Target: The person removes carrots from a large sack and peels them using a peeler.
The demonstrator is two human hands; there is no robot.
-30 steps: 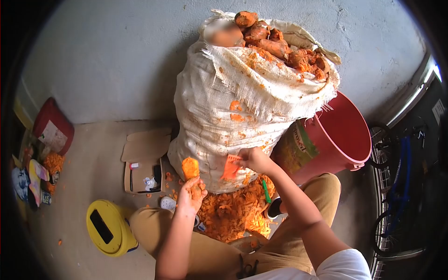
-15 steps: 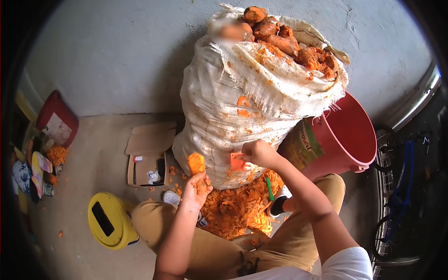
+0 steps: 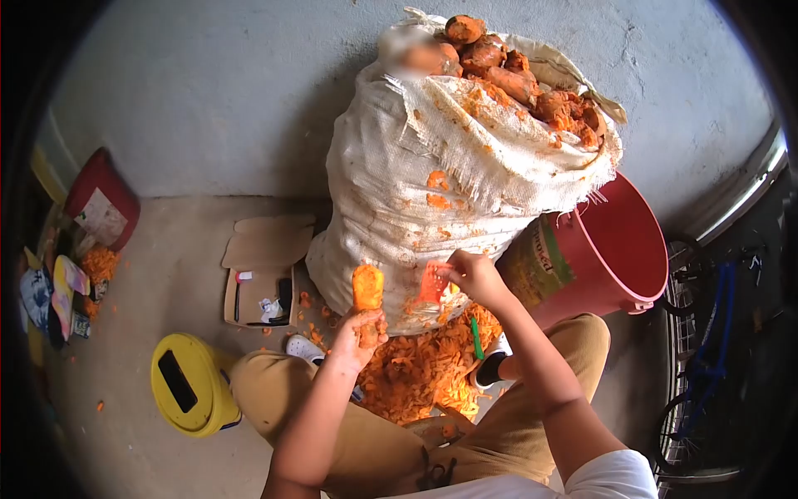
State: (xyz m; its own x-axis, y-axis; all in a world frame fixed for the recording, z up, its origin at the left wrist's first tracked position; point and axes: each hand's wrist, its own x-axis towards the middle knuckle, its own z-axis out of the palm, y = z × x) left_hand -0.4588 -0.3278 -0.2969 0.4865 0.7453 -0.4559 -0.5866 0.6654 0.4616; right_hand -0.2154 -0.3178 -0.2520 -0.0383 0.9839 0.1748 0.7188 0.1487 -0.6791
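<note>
Upright in my left hand [image 3: 360,337] is a thick peeled carrot [image 3: 367,287], its bright orange upper end showing above my closed fingers. My right hand [image 3: 475,276] pinches a flat red plastic peeler [image 3: 433,283] with slots in it, held to the right of the carrot and apart from it. Below both hands, a heap of orange peelings [image 3: 407,378] lies between my legs. A green-handled tool [image 3: 476,338] rests on the heap's right side. In front of me stands a tall white woven sack [image 3: 374,183], with rough reddish-orange roots [image 3: 511,83] piled at its open top.
A red bucket [image 3: 652,274] leans right of the sack. On the floor at left are an open cardboard box [image 3: 258,287] with small items and a yellow lidded tub [image 3: 195,366] with a dark phone-like slab on it. A bicycle [image 3: 706,366] stands far right.
The view has shifted slightly. The peeler has turned in my right hand, so its slotted face now shows. My left hand still holds the carrot, now slightly more upright.
</note>
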